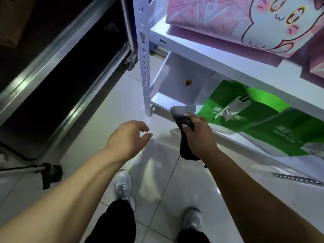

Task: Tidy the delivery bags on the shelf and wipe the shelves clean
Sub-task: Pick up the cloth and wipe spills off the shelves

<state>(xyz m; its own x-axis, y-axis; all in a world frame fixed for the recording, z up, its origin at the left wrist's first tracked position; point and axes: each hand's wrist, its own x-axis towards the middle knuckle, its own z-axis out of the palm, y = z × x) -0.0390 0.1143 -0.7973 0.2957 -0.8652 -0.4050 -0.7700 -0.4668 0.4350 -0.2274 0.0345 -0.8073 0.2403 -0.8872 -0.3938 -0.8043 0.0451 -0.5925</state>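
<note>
Right hand (199, 135) gripping grey cloth (184, 116) — left hand (128, 137) empty

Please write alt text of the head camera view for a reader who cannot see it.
The right hand holds a grey cloth at the front edge of a low white shelf, beside green delivery bags. The left hand hangs open and empty above the tiled floor. Pink bags sit on the shelf above.
</note>
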